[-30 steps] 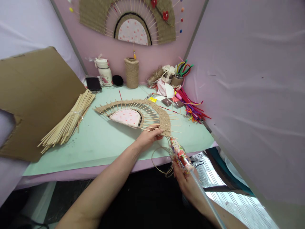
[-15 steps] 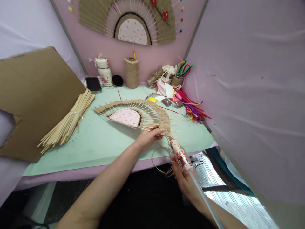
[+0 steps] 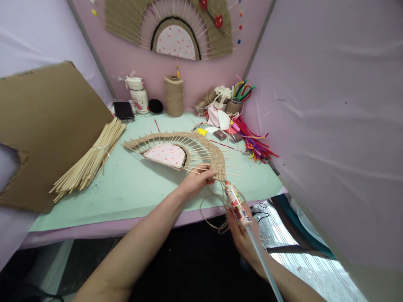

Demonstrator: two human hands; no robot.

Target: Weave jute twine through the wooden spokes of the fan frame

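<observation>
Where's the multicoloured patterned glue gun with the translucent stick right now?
Head view, right of centre: the glue gun is in the right hand, its front end by the right end of the tan, curved woven-twine fan.

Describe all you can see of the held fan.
The fan is an arch of thin, pale sticks jutting past a wide outer band woven of tan, twine-like strands. Its inner half-round patch is pale with pink spots, dark along part of its edge. The left hand holds its near right end, tilted over the table; the glue gun's tip is beside that end, contact unclear.
</observation>
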